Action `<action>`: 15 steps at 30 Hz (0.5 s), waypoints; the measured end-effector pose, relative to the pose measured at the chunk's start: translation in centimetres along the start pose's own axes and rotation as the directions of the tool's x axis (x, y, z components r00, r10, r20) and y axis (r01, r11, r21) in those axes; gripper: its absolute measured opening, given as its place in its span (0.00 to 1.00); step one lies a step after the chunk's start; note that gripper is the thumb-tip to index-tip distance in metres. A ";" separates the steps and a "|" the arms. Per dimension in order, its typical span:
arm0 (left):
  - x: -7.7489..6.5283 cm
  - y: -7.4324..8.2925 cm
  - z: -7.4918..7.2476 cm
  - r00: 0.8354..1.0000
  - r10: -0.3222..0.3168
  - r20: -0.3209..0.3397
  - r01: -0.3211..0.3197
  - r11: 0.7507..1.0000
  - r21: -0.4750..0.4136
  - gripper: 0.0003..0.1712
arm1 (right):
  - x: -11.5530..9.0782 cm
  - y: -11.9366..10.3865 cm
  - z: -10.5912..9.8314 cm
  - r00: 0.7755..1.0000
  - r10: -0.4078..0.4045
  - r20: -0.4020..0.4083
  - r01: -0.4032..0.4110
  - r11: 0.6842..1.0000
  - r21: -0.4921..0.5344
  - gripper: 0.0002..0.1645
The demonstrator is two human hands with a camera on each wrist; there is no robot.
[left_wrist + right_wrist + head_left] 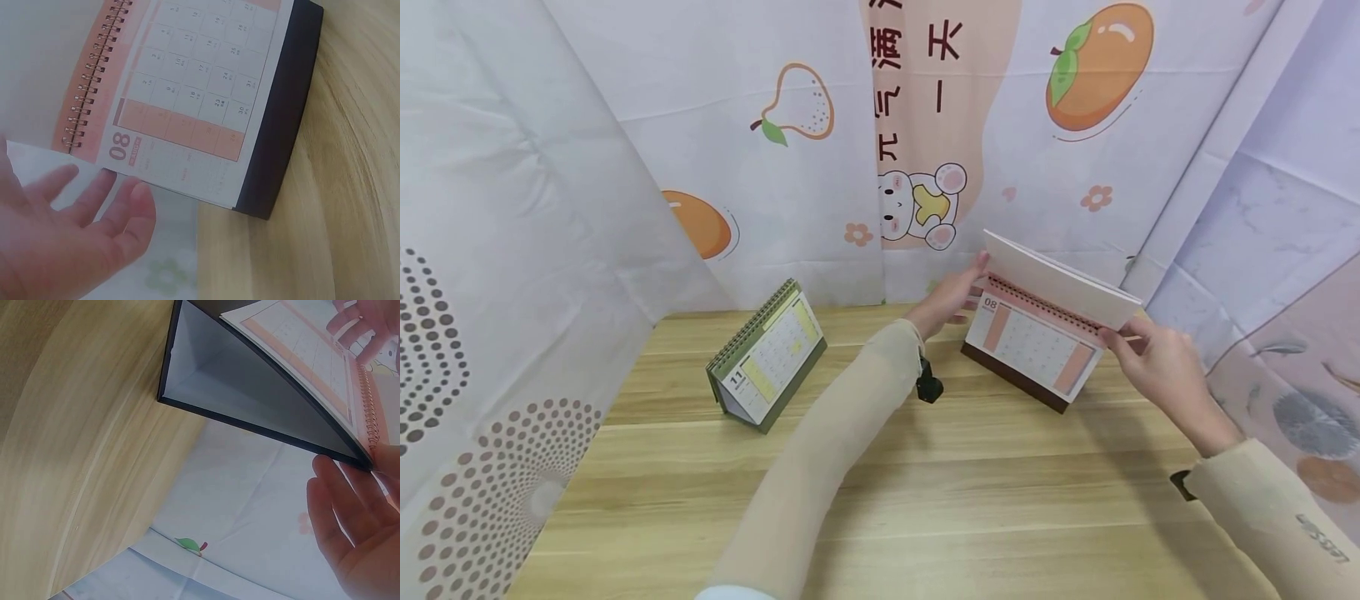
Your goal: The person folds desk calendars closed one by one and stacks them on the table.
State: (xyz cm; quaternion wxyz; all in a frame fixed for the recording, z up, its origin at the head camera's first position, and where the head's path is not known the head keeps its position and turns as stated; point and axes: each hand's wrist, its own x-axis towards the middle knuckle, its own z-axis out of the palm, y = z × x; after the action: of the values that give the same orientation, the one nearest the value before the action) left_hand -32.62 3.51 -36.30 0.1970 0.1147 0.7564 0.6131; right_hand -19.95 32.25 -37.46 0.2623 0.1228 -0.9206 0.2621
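A pink desk calendar [1028, 337] with a dark brown base stands at the right, showing the page marked 08. Several white pages [1060, 279] are raised above its spiral binding [87, 94]. At the calendar's upper left edge is my left hand [946, 302], its fingers loosely bent; in the left wrist view this hand [81, 231] lies beside the edge, and its thumb is not plain to see. My right hand [1161, 362] pinches the upper right corner by the binding. From the right wrist view, the right fingers [350, 500] are behind the back board.
A green desk calendar [767, 358] showing 11 stands on the left of the wooden table [1000, 500]. Behind the table hangs a white curtain [820, 208] printed with fruit. More cloth [1292, 250] hangs along the right side.
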 end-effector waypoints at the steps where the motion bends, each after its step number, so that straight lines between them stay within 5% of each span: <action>1: 0.0 0.0 -0.1 1.000 -0.004 0.006 0.004 1.000 -0.009 0.52 | 0.0 0.0 0.0 1.000 0.001 0.000 -0.001 1.000 0.000 0.09; 15: -0.8 -0.1 -0.7 0.999 0.003 0.047 0.001 0.998 -0.069 0.48 | 0.0 0.2 0.4 0.991 -0.112 -0.070 0.109 0.993 -0.044 0.03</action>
State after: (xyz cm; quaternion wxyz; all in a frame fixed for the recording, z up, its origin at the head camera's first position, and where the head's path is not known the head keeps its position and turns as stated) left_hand -32.24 2.52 -36.10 0.2183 0.1225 0.7297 0.6363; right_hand -20.21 32.18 -37.87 0.3121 0.1585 -0.9073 0.2329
